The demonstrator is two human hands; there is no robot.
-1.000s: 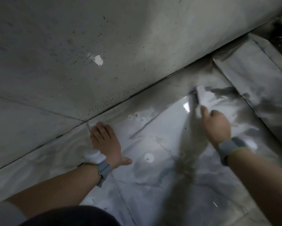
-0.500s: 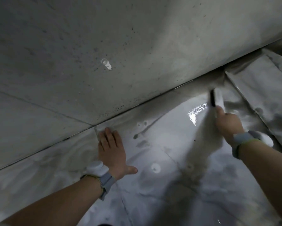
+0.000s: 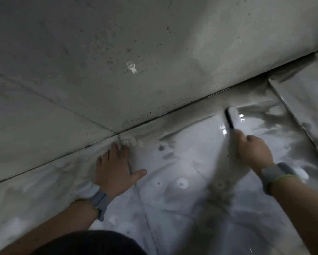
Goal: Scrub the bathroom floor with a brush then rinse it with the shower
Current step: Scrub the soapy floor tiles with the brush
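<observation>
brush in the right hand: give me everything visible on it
The brush is long and narrow, with a pale, plastic-looking back and a dark strip along its left edge, probably bristles. It lies low on the wet, glossy floor near the wall, pointing away from the person. The right hand grips its near end, hiding the handle. Motion blur hides finer detail.

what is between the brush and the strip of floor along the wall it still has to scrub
Nothing visible. The right hand grips the brush, whose head lies on the wet floor tile just short of the wall. The left hand rests flat on the floor well to the side, apart from the brush.
</observation>
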